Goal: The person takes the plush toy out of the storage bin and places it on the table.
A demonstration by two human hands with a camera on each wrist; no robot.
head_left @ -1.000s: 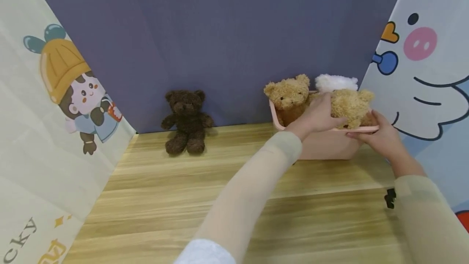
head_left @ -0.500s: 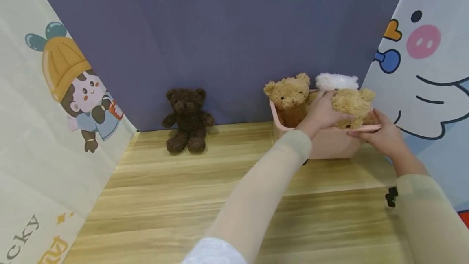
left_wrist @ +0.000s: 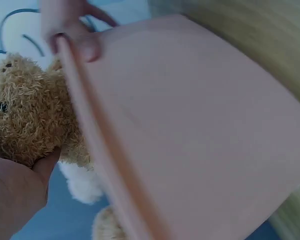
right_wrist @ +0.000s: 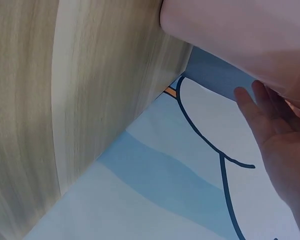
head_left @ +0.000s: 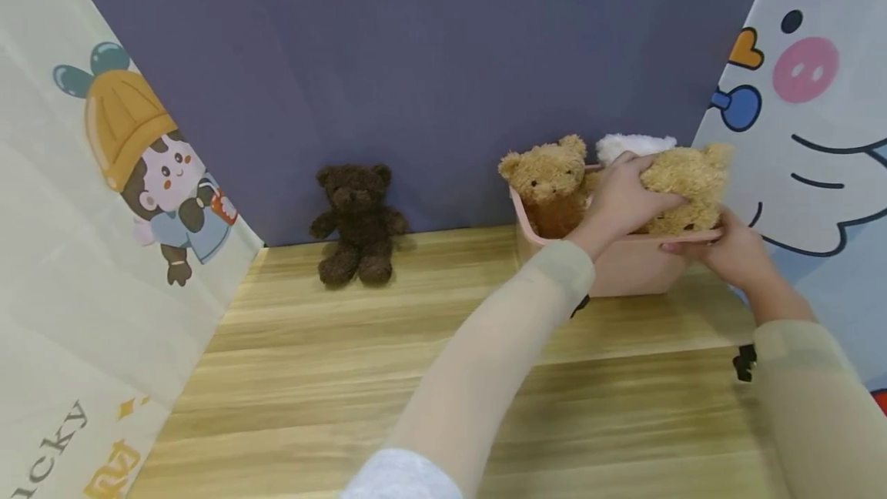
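Observation:
A light tan teddy bear (head_left: 693, 179) is gripped by my left hand (head_left: 620, 202), thumb and fingers round its body, over the right end of a pink bin (head_left: 634, 268). In the left wrist view, the thumb presses into the curly fur of the same bear (left_wrist: 27, 110). My right hand (head_left: 741, 252) holds the bin's right front corner by the rim. Its fingers (right_wrist: 250, 112) lie along the outside wall in the right wrist view. Another tan teddy bear (head_left: 547, 175) sits at the bin's left end. Behind stands a white plush toy (head_left: 630, 146), mostly hidden.
A dark brown teddy bear (head_left: 356, 226) sits on the wooden tabletop (head_left: 291, 376), leaning toward the grey-blue back panel (head_left: 416, 75). Printed panels close off both sides, and the right panel (head_left: 818, 175) stands close beside the bin.
My left hand has raised the tan bear slightly and shifted it to the right. The right hand has kept its hold on the bin's rim. The view has shifted a little.

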